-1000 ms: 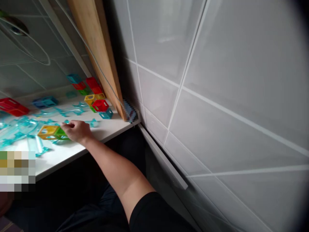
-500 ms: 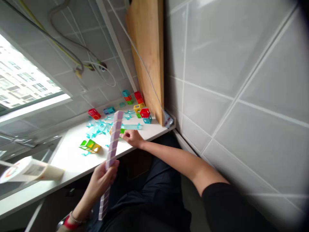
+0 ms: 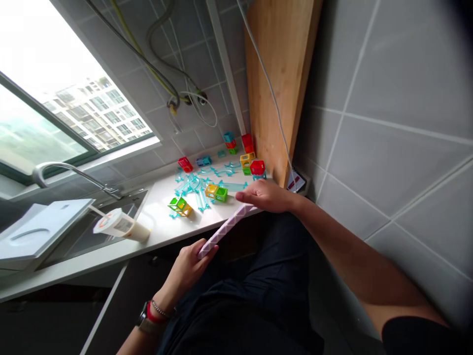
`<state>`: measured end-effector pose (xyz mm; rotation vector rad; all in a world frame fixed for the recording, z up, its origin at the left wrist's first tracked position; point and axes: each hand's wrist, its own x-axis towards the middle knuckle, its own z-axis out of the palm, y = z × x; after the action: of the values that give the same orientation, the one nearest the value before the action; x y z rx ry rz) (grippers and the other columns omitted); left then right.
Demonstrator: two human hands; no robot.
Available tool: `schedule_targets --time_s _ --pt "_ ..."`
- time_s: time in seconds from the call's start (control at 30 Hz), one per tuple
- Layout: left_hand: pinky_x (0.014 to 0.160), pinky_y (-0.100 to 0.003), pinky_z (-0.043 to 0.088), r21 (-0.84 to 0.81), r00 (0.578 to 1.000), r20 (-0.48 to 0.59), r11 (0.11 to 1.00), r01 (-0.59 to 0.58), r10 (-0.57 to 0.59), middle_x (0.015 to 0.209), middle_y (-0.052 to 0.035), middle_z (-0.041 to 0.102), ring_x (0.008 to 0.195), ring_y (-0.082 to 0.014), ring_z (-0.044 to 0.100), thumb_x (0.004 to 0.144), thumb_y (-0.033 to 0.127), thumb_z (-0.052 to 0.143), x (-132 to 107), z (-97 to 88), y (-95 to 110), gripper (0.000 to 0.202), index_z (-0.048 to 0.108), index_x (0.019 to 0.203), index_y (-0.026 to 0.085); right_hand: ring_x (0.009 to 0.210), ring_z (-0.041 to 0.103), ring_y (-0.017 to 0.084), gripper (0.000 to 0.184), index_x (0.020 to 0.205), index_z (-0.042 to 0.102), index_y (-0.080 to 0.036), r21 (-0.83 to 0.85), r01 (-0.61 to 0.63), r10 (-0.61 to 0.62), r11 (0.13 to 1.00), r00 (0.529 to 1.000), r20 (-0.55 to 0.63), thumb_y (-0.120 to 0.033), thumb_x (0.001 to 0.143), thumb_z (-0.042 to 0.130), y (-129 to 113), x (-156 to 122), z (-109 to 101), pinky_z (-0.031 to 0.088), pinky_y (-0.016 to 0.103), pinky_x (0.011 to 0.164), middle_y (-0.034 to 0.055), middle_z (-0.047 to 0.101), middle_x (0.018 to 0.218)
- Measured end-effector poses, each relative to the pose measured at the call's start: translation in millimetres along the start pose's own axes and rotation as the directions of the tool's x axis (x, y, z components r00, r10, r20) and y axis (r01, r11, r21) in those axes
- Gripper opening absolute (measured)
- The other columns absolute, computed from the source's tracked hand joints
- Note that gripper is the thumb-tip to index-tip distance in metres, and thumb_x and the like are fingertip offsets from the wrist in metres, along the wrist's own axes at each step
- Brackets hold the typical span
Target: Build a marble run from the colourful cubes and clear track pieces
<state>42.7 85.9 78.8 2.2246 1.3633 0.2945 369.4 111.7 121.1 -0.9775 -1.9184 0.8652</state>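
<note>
My left hand [image 3: 190,264] is closed round the near end of a long lilac strip with a zigzag pattern [image 3: 226,228]. My right hand [image 3: 263,195] grips the strip's far end at the counter's front edge. Just beyond it on the white counter [image 3: 162,231] lie a yellow and green cube frame [image 3: 216,192] and a second green and yellow one [image 3: 180,206]. Several clear turquoise track pieces [image 3: 201,185] are scattered around them.
More cubes, among them a red one [image 3: 257,167], a yellow one [image 3: 246,159] and a blue one [image 3: 203,160], stand near a wooden board [image 3: 284,74] leaning on the tiled wall. A paper cup [image 3: 120,225] lies beside the sink [image 3: 84,231] with its tap [image 3: 59,170].
The view swung left and up, bringing the window, sink and my left hand into sight. My right hand left the cubes and took hold of the strip's far end; the strip tipped from upright to slanted.
</note>
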Motion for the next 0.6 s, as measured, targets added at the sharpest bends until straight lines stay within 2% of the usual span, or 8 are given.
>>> schedule_targets --time_s 0.07,0.2,0.37,0.47,0.53,0.6 --pt "0.055 -0.027 0.022 -0.058 1.000 0.022 0.998 0.008 -0.006 0.063 0.0059 0.033 0.059 -0.0124 0.028 0.096 0.057 0.056 1 1.2 6 0.048 0.038 0.070 0.022 0.046 0.033 0.008 0.069 0.047 0.044 -0.020 -0.113 0.060 -0.062 0.992 0.998 -0.019 -0.071 0.093 0.053 -7 -2 4 0.019 0.028 0.050 -0.0057 0.034 0.045" --pt "0.056 -0.026 0.024 -0.185 0.996 0.070 0.982 -0.033 0.047 0.066 0.0056 0.034 0.061 -0.0120 0.028 0.097 0.053 0.057 3 3.0 28 0.043 0.042 0.073 0.021 0.044 0.032 0.009 0.067 0.046 0.045 -0.021 -0.247 0.066 -0.089 0.967 0.992 -0.084 -0.062 0.098 0.052 -18 -5 21 0.017 0.030 0.052 -0.0047 0.035 0.043" --pt "0.055 -0.024 0.029 -0.339 0.992 0.033 0.935 -0.107 0.125 0.071 0.0037 0.046 0.062 -0.0121 0.036 0.097 0.051 0.060 10 1.7 59 0.032 0.060 0.098 0.019 0.044 0.037 0.011 0.069 0.044 0.048 -0.021 -0.153 0.039 -0.068 0.988 0.980 -0.188 -0.063 0.100 0.050 -28 -9 39 0.019 0.031 0.052 -0.0024 0.041 0.043" --pt "0.053 -0.023 0.031 -0.443 0.989 0.017 0.887 -0.127 0.150 0.071 0.0029 0.049 0.060 -0.0116 0.040 0.099 0.052 0.057 12 -1.3 74 0.035 0.061 0.109 0.019 0.046 0.039 0.013 0.068 0.049 0.050 -0.022 -0.219 0.030 -0.078 0.975 0.974 -0.214 -0.066 0.100 0.045 -35 -13 43 0.020 0.032 0.052 -0.0011 0.043 0.046" --pt "0.053 -0.022 0.033 -0.495 0.983 0.004 0.854 -0.156 0.182 0.071 0.0019 0.052 0.059 -0.0112 0.042 0.101 0.051 0.055 11 -5.9 83 0.035 0.062 0.110 0.018 0.049 0.041 0.014 0.064 0.054 0.050 -0.023 -0.310 0.077 -0.154 0.948 0.960 -0.234 -0.069 0.099 0.046 -39 -16 44 0.022 0.033 0.053 0.0001 0.047 0.050" --pt "0.053 -0.023 0.034 -0.542 0.971 0.014 0.817 -0.193 0.239 0.074 0.0001 0.056 0.059 -0.0109 0.043 0.102 0.049 0.054 6 -12.4 93 0.034 0.061 0.110 0.018 0.053 0.042 0.016 0.062 0.057 0.050 -0.024 -0.403 0.195 -0.303 0.894 0.926 -0.226 -0.071 0.097 0.046 -43 -21 44 0.023 0.034 0.054 0.0015 0.049 0.055"
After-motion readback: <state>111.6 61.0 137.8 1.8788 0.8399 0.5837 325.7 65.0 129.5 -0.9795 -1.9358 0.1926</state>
